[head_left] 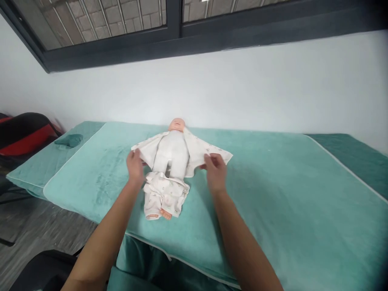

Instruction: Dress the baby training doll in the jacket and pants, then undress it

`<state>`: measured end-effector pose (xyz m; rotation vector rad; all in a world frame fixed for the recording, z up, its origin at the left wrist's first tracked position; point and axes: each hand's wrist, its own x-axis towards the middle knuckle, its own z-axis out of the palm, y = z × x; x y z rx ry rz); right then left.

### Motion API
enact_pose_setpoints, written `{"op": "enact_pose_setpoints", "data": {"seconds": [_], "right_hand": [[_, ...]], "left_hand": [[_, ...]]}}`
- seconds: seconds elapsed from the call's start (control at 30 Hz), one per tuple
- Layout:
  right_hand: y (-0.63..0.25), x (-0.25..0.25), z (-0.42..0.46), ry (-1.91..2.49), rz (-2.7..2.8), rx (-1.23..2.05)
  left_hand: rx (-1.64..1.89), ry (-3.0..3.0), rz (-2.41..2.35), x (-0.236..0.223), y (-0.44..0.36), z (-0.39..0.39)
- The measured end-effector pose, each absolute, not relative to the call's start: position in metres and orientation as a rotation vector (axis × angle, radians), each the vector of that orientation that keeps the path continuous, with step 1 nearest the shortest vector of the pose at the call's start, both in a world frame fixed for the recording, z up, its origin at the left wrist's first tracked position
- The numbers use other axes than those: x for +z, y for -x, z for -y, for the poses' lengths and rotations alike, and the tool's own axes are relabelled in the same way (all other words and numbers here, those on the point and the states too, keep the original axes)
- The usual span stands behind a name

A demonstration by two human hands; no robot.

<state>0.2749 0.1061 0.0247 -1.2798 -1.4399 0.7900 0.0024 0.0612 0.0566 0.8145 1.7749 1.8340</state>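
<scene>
A baby doll (pixel 172 150) lies on its back, its head toward the wall and its white cloth body showing. Its patterned white baby shirt (pixel 200 150) is spread apart at the front, the sleeves stretched out to both sides. My left hand (pixel 135 165) pinches the shirt at the left sleeve. On the other side, the fingers of my right hand (pixel 216 166) are closed on the shirt's right part. Matching baby pants (pixel 166 194) are bunched around the doll's lower legs, with bare toes peeking out at the hems.
The doll rests on a massage bed with a teal cover (pixel 287 194), which has a face hole (pixel 69 140) at its left end. Behind stands a white wall (pixel 218 93) under a dark window frame (pixel 176 32). A black and red chair (pixel 27 135) is at the left.
</scene>
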Motion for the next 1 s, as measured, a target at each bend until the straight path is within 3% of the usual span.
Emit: {"op": "enact_pose_setpoints", "data": {"seconds": [0.1,0.2,0.37,0.53,0.77,1.0], "right_hand": [[-0.323,0.004,-0.095,1.528,1.133,0.749],[-0.340,-0.012,-0.068,1.524,1.263,0.659],[-0.301,-0.012,-0.040,1.150,1.705,0.787],[-0.270,-0.003,-0.048,0.814,1.879,0.916],[-0.272,-0.001,-0.048,0.761,1.934,1.057],[-0.270,0.011,-0.061,0.866,2.006,1.266]], "left_hand": [[1.926,-0.496,-1.672,0.037,0.020,-0.060],[1.892,-0.625,-1.676,0.017,0.023,-0.049],[1.381,-1.140,-1.460,0.008,0.022,-0.023],[1.174,-1.334,-1.271,0.016,0.033,-0.004],[0.847,-1.584,-1.126,0.028,0.045,0.009],[0.983,-1.615,-1.128,0.015,0.045,0.006]]}}
